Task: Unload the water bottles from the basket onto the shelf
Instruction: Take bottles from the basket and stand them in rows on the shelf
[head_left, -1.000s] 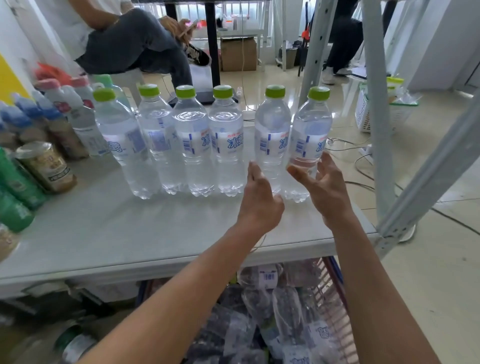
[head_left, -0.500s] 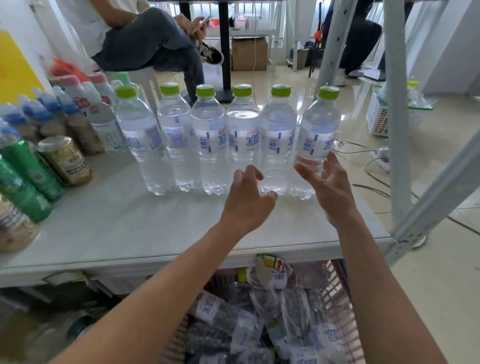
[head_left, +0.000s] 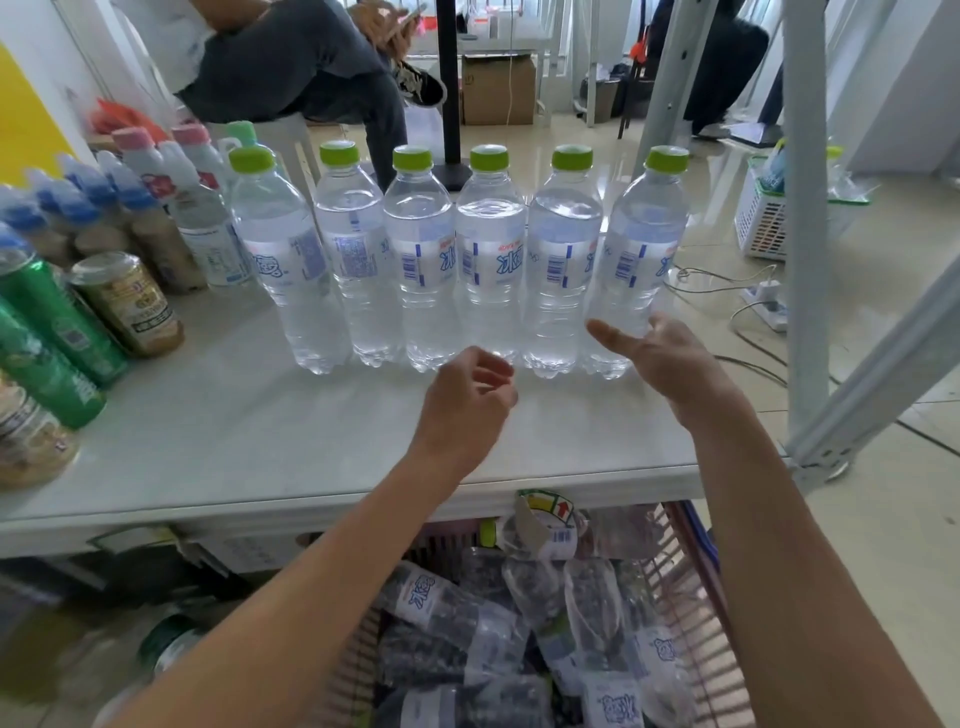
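Six upright bottles (head_left: 488, 260) line the shelf (head_left: 234, 447); left hand (head_left: 462, 402) loosely curled, right hand (head_left: 667, 364) fingers (head_left: 607, 331) apart, both empty. Remaining bottles (head_left: 434, 603) lie sideways in the basket (head_left: 693, 587) below both forearms.

6 green-capped water bottles (head_left: 488, 260) stand in a row on the shelf (head_left: 234, 441); both hands, left hand (head_left: 465, 402) and right hand (head_left: 662, 364), hover empty before them

Bright daylight fr. back, glare on floor (head_left: 670, 174), edges warped, btm-left blurry.
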